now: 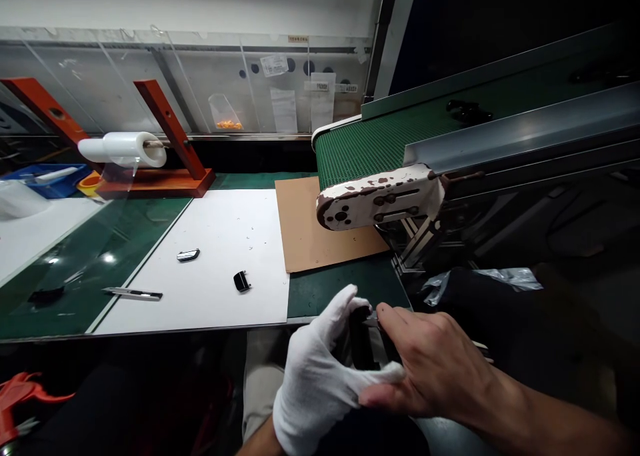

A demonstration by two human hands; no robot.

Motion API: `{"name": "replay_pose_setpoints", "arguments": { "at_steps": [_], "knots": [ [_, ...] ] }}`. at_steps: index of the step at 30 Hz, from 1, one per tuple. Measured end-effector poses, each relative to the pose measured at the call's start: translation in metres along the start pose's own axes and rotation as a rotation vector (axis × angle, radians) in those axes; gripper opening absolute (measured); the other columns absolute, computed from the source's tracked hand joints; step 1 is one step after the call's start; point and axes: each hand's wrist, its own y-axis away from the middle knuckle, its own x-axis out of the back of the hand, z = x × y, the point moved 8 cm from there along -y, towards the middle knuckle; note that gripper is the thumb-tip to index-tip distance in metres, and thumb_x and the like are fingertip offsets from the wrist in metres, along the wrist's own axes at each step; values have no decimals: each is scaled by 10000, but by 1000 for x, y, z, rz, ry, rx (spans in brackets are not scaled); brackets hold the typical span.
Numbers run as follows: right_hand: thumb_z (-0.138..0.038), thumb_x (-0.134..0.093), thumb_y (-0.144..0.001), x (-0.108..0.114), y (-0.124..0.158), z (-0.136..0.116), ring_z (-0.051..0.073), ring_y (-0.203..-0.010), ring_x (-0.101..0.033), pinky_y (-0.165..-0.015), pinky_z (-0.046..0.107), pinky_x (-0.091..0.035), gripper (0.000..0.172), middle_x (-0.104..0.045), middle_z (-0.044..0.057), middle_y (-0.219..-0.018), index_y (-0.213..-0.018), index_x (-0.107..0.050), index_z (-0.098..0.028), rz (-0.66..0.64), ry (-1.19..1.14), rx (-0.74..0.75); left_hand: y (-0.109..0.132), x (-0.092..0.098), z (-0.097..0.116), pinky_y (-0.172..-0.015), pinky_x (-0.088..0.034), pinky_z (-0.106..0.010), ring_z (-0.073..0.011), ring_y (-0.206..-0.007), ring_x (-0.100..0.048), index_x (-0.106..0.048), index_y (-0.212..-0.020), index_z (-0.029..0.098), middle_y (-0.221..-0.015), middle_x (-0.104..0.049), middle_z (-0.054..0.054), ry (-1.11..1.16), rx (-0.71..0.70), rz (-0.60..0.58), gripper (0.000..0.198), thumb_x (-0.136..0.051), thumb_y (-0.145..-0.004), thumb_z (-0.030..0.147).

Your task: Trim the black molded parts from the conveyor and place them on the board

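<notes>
My left hand (320, 376), in a white fabric glove, is shut around a black plastic part (361, 339) low in the view, above my lap. My bare right hand (430, 363) grips the same part from the right, and a small silver metal piece (373, 321) shows at its top edge. Much of the part is hidden by my fingers. Further off on a white board (150, 309) lie a black-and-silver part (188, 255) and a black clip-like part (241, 281). A utility knife (133, 294) rests across the board's left edge.
A green-belt conveyor (370, 146) with a chipped white end plate (375, 198) rises at the right, above a brown cardboard sheet (325, 226). To the left stand a film roll (123, 149) on an orange wooden stand (170, 129) and a blue tray (50, 179).
</notes>
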Motion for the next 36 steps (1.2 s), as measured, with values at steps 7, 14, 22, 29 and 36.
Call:
{"name": "replay_pose_setpoints", "arguments": {
  "at_steps": [7,14,22,29,36],
  "knots": [
    [-790,-77,-798,-4,1,0,182,-469,-571,-433,306,-241,793,-569,47,-548,-718,-551,-160,13,24,32,2,0,-5,-867,-591,-298,-212,-908,-697,-505,-1278,179,-1045,-701,-57,-60,54,40,787,-843,-591,362],
    [-736,-73,-846,-6,1,-3,162,-450,-534,-433,307,-214,764,-548,40,-528,-683,-548,-161,42,43,76,0,1,-11,-871,-591,-317,-221,-921,-692,-528,-1261,163,-1058,-699,-71,-42,120,51,781,-844,-580,379],
    [-716,-54,-857,-7,0,-4,162,-456,-543,-432,309,-210,768,-550,38,-515,-654,-551,-167,74,59,59,1,5,-13,-886,-580,-333,-212,-902,-692,-535,-1254,168,-1037,-700,-61,-36,174,66,755,-841,-587,347],
    [-694,-66,-877,-9,1,-5,159,-444,-534,-424,317,-203,750,-539,34,-502,-630,-546,-172,70,40,81,1,5,-17,-874,-582,-334,-216,-901,-689,-540,-1253,170,-1029,-699,-56,-44,196,77,770,-851,-567,331],
    [-607,-136,-932,-3,0,-13,153,-426,-514,-429,319,-242,665,-534,21,-503,-622,-543,-182,148,16,145,1,6,-24,-916,-558,-351,-231,-969,-669,-527,-1271,222,-1102,-673,-49,57,210,80,791,-863,-556,260]
  ]
}}
